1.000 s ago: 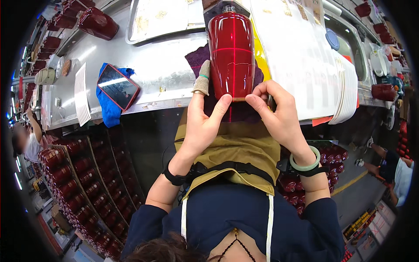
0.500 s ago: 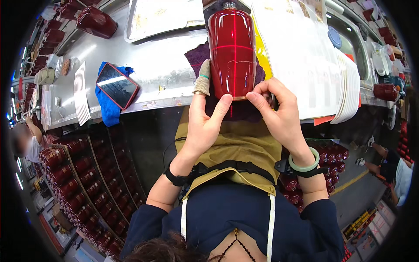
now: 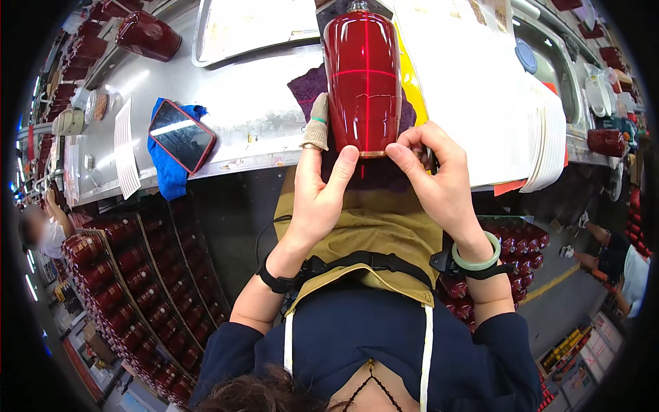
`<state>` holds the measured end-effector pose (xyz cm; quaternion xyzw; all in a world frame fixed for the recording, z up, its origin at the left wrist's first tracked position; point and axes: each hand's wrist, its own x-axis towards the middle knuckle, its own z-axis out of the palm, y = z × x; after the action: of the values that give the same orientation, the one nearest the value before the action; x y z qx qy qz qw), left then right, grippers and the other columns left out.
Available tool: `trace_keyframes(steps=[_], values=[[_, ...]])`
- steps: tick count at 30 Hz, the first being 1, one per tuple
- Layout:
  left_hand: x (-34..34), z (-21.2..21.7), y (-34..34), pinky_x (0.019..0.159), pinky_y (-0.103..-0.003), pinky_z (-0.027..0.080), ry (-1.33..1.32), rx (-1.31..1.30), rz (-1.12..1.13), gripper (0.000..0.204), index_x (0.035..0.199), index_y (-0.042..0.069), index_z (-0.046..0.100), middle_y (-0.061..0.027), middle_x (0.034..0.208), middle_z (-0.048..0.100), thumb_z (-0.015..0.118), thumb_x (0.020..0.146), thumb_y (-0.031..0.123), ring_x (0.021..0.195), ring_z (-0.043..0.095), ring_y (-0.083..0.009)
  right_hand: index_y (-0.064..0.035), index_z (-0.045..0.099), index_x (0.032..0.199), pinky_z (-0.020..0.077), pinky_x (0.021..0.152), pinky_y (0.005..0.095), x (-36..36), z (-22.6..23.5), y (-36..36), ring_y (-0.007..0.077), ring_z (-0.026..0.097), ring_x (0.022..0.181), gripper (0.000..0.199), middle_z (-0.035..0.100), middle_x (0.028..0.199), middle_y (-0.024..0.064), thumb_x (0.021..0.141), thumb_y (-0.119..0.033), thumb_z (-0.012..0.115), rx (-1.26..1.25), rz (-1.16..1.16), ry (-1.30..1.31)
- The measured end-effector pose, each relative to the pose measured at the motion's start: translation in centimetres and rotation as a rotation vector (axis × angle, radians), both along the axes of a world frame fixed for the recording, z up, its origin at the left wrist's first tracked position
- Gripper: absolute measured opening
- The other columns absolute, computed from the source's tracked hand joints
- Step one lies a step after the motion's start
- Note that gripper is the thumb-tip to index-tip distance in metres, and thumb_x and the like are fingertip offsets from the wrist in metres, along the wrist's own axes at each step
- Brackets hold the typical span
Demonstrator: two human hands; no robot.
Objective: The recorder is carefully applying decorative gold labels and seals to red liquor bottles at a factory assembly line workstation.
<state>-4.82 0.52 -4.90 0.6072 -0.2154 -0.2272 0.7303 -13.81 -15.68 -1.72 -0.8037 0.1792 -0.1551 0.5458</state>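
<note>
Have bottle point(image 3: 362, 58) lying on purple cloth point(image 3: 307, 89), neck away from body, red light cross point(image 3: 367, 103) on upper face
See left hand point(image 3: 318, 185) against bottle's left side, thumb at base and spread from fingers, knit cover point(image 3: 316, 126) on finger
See right hand point(image 3: 439, 175) at right corner of bottle's base, thumb and index nearly together, can't tell if pinching anything
Have hands apart from each other
Note phone point(image 3: 182, 135) on blue cloth point(image 3: 168, 178) well left of bottle, yellow strip point(image 3: 413, 82) just right of bottle, white sheets point(image 3: 473, 123) farther right
</note>
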Motion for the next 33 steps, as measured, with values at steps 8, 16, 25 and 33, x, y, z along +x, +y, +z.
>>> trace_keyframes(steps=[8, 16, 25, 33], values=[[0.02, -0.46, 0.01, 0.121, -0.037, 0.031, -0.048, 0.049, 0.007, 0.073, 0.161, -0.006, 0.019, -0.0196, 0.165, 0.031, 0.060, 0.103, 0.008, 0.148, 0.036, -0.0241, 0.0000, 0.066, 0.088, 0.0397, 0.058, 0.0275, 0.04, 0.05, 0.07, 0.0106, 0.050, 0.067, 0.018, 0.060, 0.079, 0.0032, 0.092, -0.013, 0.077, -0.015, -0.008, 0.002], [0.02, -0.43, -0.06, 0.120, -0.037, 0.033, -0.060, 0.059, 0.014, 0.072, 0.160, -0.007, 0.021, -0.0202, 0.163, 0.033, 0.060, 0.102, 0.009, 0.147, 0.039, -0.0241, -0.0003, 0.066, 0.087, 0.0401, 0.058, 0.0277, 0.06, -0.03, 0.03, 0.0111, 0.050, 0.066, 0.017, 0.060, 0.079, 0.0034, 0.091, -0.013, 0.078, -0.018, -0.011, 0.006], [-0.08, -0.15, -0.23, 0.115, -0.036, 0.040, -0.069, 0.076, 0.024, 0.072, 0.160, -0.006, 0.021, -0.0204, 0.162, 0.035, 0.061, 0.102, 0.009, 0.143, 0.044, -0.0242, -0.0005, 0.065, 0.085, 0.0417, 0.059, 0.0299, 0.19, 0.47, 0.29, 0.0137, 0.052, 0.065, 0.020, 0.060, 0.077, 0.0051, 0.090, -0.014, 0.079, -0.112, -0.028, 0.030], [-0.13, 0.01, -0.24, 0.118, -0.037, 0.036, -0.075, 0.074, 0.027, 0.071, 0.161, -0.006, 0.021, -0.0199, 0.164, 0.032, 0.059, 0.103, 0.009, 0.145, 0.041, -0.0245, -0.0007, 0.063, 0.082, 0.0421, 0.060, 0.0316, 0.27, 0.62, 0.25, 0.0157, 0.051, 0.064, 0.023, 0.059, 0.076, 0.0061, 0.090, -0.016, 0.079, -0.159, -0.019, 0.062]])
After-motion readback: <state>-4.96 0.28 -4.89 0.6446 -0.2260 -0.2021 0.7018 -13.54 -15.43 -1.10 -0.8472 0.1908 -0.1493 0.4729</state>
